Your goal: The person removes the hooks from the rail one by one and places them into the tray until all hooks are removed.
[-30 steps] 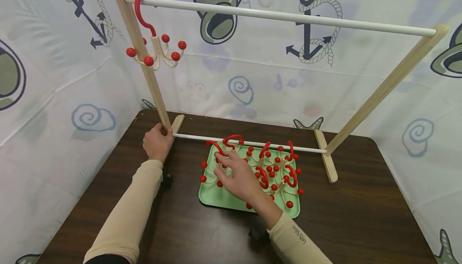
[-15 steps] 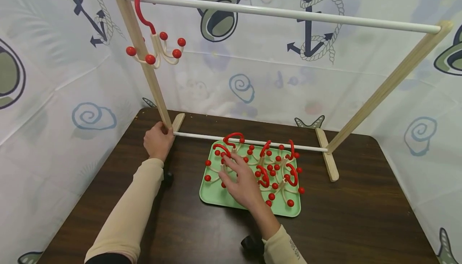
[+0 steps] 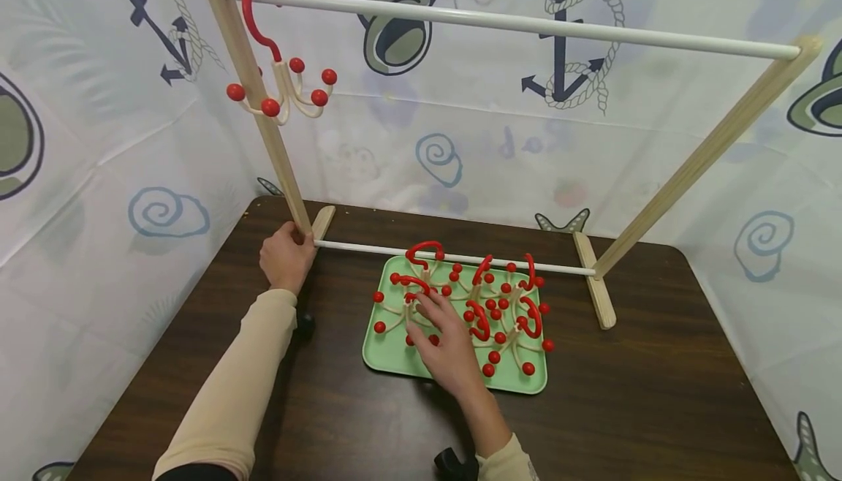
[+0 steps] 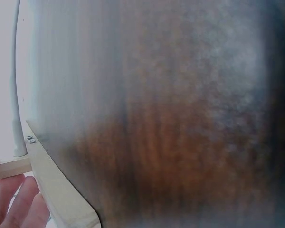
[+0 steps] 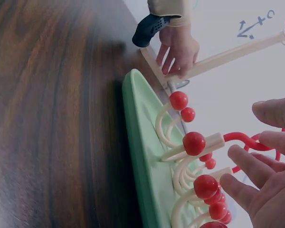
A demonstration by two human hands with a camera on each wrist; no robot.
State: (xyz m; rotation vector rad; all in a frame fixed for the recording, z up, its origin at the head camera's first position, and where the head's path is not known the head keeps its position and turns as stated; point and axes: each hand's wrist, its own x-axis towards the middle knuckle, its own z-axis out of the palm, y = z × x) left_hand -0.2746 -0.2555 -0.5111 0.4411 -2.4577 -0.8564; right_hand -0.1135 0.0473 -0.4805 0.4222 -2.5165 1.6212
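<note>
**Right hand among the hooks on the tray, left hand gripping the rack post**

The right hand [image 3: 446, 338] is hovering over the near-left part of the green tray [image 3: 388, 355], its fingers spread and relaxed, grasping nothing; the fingertips [image 5: 237, 154] are lying just beside the red hook [image 3: 416, 283] of one multi-prong hanger, and whether they are touching it I cannot tell; the pile of cream hangers with red ball tips [image 3: 490, 309] is filling the rest of the tray, their prongs tangled together. The tray is sitting on the dark wooden desk [image 3: 658, 408], just in front of the lower white rail [image 3: 513, 264] of the wooden rack.

The left hand [image 3: 285, 254] is curling around the base of the rack's left wooden post [image 3: 259, 112], where the post is meeting its foot [image 4: 61, 194]; the grip is closed on the post.

One hanger [image 3: 279, 90] is hanging by its red hook from the top white rail [image 3: 526, 25], at the far left end, close beside the left post; a printed cloth with anchors and spirals [image 3: 559, 35] is standing behind the desk.
</note>
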